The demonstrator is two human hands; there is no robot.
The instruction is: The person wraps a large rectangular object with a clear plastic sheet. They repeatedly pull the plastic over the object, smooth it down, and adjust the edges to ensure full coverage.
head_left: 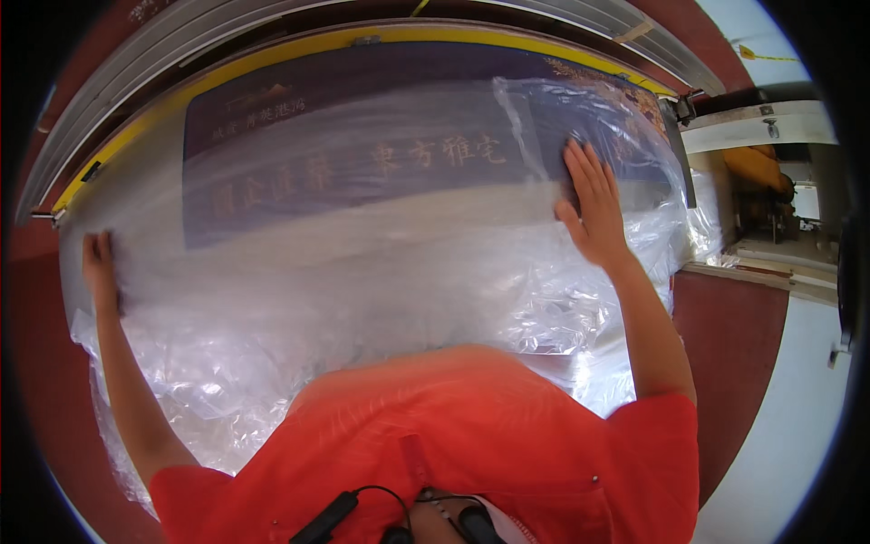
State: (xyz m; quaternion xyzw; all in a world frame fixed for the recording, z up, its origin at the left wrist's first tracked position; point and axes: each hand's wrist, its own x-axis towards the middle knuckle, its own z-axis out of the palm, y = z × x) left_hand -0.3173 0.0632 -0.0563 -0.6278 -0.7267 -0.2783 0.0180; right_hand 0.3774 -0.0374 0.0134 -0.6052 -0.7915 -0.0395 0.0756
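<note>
Both hands lie flat and open on a clear plastic sheet covering a dark blue board: left hand at the board's left edge, right hand near its right. Uneven pressure would likely wrinkle or tear the sheet.

— What is carried by the table?

— A dark blue sheet with gold lettering is laid flat on it, and clear plastic film is spread over that.

— Where is the yellow edge seen?

— Beyond the fingertips of the right hand, along the far rim. The film is bunched below the left hand.
</note>
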